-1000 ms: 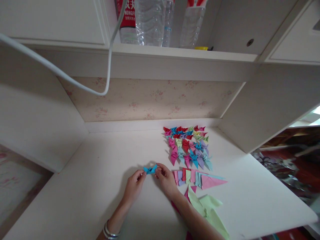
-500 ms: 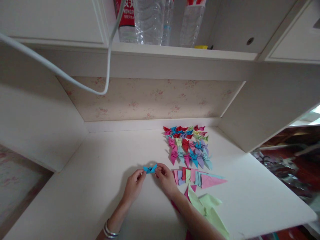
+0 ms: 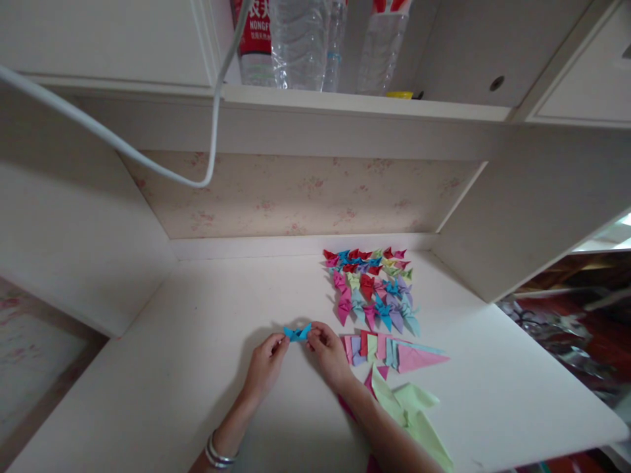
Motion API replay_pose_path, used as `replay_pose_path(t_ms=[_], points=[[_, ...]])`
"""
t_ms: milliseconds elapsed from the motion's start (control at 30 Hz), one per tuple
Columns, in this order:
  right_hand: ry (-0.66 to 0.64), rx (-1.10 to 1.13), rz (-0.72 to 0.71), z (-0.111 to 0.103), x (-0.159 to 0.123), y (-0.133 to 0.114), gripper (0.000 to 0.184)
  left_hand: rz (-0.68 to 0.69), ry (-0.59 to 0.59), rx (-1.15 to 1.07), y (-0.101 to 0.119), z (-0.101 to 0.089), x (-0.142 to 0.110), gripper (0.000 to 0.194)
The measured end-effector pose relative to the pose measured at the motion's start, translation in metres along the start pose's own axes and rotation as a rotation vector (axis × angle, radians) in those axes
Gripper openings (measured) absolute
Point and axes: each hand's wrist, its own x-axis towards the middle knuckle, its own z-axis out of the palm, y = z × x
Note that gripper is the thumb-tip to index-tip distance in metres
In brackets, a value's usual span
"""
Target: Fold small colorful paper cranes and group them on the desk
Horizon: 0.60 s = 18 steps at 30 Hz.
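Note:
A small blue folded paper piece (image 3: 298,334) is stretched between my two hands, a little above the white desk. My left hand (image 3: 267,363) pinches its left end between thumb and fingertips. On the other side my right hand (image 3: 329,355) grips the right end the same way. Just to the right lies a row of folded paper strips and triangles (image 3: 372,347) in pink, purple, red, green and blue. Beyond it sit rows of small colourful paper cranes (image 3: 367,289). A large light green folded paper (image 3: 414,410) lies beside my right forearm, partly covering magenta paper.
White cabinet panels (image 3: 532,190) enclose the desk (image 3: 207,309) at both sides and above. Plastic bottles (image 3: 300,46) stand on the shelf overhead. A white cable (image 3: 211,131) hangs down at the upper left. The desk's right edge runs past shiny, blurred items (image 3: 557,341).
The view has shifted very slightly. Both hands keep their pinch on the blue folded paper, with no clear movement.

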Motion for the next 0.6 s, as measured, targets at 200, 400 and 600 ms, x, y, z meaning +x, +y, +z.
replay_pose_path(t_ms=[200, 400, 600], points=[[-0.002, -0.004, -0.013, -0.001, 0.000, 0.003, 0.030, 0.002, 0.025, -0.003, 0.000, 0.000, 0.001, 0.051], [0.021, 0.097, 0.090, 0.000, 0.001, -0.007, 0.049, 0.025, 0.022, 0.006, -0.001, 0.000, 0.000, 0.047], [-0.040, -0.109, 0.138, -0.005, 0.001, -0.018, 0.042, 0.071, -0.001, 0.003, -0.004, 0.000, 0.001, 0.047]])
